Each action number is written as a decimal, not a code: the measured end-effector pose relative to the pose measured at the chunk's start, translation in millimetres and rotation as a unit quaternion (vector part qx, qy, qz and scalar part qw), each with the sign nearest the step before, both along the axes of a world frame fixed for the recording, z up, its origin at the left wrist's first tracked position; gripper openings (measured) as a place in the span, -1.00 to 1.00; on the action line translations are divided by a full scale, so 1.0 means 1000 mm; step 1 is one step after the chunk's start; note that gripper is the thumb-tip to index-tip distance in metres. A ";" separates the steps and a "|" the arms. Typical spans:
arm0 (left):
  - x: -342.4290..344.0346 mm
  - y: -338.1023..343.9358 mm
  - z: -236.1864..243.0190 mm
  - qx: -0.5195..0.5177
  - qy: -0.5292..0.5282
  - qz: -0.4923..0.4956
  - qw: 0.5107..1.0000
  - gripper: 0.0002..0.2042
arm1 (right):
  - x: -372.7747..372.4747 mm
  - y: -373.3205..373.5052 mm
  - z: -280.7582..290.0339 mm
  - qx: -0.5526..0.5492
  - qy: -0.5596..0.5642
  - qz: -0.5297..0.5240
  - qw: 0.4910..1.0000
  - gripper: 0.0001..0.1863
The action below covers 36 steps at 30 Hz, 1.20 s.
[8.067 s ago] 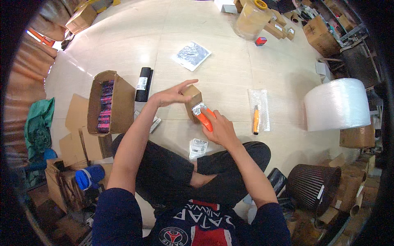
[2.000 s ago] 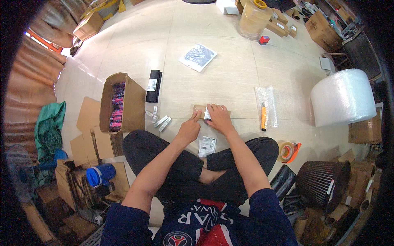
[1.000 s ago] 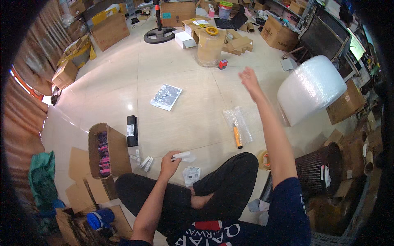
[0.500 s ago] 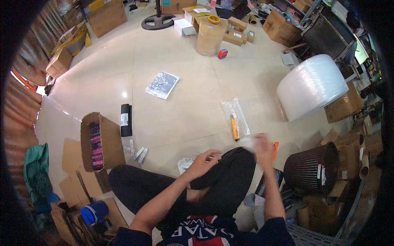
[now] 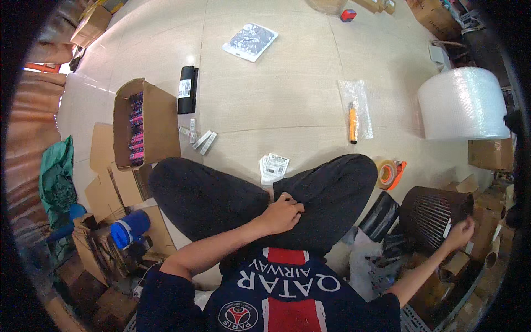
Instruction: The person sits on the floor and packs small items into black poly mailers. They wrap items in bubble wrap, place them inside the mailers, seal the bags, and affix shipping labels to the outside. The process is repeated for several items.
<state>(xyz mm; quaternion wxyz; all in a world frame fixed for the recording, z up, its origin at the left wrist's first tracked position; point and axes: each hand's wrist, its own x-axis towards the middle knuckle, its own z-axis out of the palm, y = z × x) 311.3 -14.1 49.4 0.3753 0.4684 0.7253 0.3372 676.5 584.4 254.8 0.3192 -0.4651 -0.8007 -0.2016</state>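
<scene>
My left hand (image 5: 283, 214) rests over my lap against the dark trouser leg, its fingers curled in and nothing showing in them. Out to the right, my right hand (image 5: 460, 235) is at the opening of a dark brown woven basket (image 5: 428, 213), which lies tilted. Its fingers are partly hidden, so I cannot make out whether they hold anything. Printed white label sheets (image 5: 274, 168) lie on the floor just beyond my crossed legs. By my right knee sits a tape roll in an orange dispenser (image 5: 390, 174). Farther off, a yellow utility knife (image 5: 352, 124) lies on a bubble-wrap pouch (image 5: 363, 105).
A large bubble-wrap roll (image 5: 463, 105) stands at the right. On the left are an open cardboard box (image 5: 166, 130) of pink-and-dark packets, a black roll (image 5: 187, 102), small white strips (image 5: 205, 141) and a blue cylinder (image 5: 130, 228). A flat clear-wrapped packet (image 5: 250, 42) lies farther away.
My right hand has gone from beside my right knee, with a blurred whitish thing, out to the basket. My left hand has drawn back to my lap. The view has tilted downward.
</scene>
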 end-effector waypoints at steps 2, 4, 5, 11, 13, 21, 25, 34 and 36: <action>0.012 -0.003 0.001 0.004 0.046 0.008 0.999 -0.73 | -0.085 -0.017 -0.031 -0.154 0.082 0.135 0.975 -0.67; 0.016 -0.005 -0.002 0.026 0.078 0.025 0.996 -0.72 | -0.177 -0.038 -0.078 -0.303 0.051 0.225 0.925 -0.66; 0.017 -0.006 -0.003 0.027 0.089 0.028 0.995 -0.71 | -0.222 -0.052 -0.111 -0.403 0.055 0.267 0.874 -0.65; 0.021 -0.017 -0.003 0.016 0.050 0.045 0.998 -0.68 | -0.426 -0.127 -0.283 -0.427 -0.132 0.171 0.878 -0.35; 0.022 -0.022 -0.001 0.015 0.026 0.069 0.997 -0.68 | -0.448 -0.140 -0.297 -0.416 -0.196 0.172 0.871 -0.38; 0.020 -0.026 -0.006 0.015 -0.045 0.129 0.991 -0.73 | -0.484 -0.184 -0.293 -0.411 -0.243 0.219 0.851 -0.48; 0.013 -0.024 -0.008 -0.008 -0.053 0.104 0.993 -0.76 | -0.497 -0.231 -0.308 -0.461 -0.224 0.231 0.827 -0.54; -0.033 -0.028 0.013 -0.021 -0.137 0.024 0.990 -0.70 | -0.539 -0.346 -0.319 -0.465 -0.224 0.305 0.800 -0.57; -0.075 -0.041 0.022 -0.054 -0.111 -0.006 0.992 -0.70 | -0.534 -0.358 -0.322 -0.428 -0.215 0.313 0.820 -0.61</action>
